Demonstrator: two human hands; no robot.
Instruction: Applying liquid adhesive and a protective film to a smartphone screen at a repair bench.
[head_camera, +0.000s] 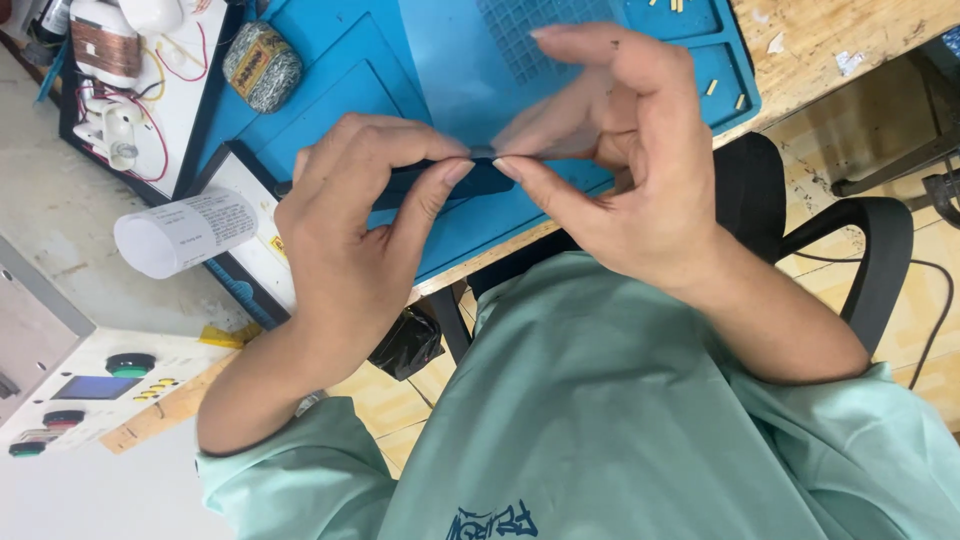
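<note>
while both pinch a thin dark strip (480, 153), left hand (350, 230) and right hand (620, 170) meet over the blue mat (400, 60).

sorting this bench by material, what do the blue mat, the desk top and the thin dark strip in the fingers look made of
Blue mat: looks like matte silicone or rubber, with moulded trays and a grid.
Desk top: pale wood, grain visible.
Thin dark strip, pinched by left hand and right hand: dark and flat; possibly plastic or metal, too blurred to tell.
</note>
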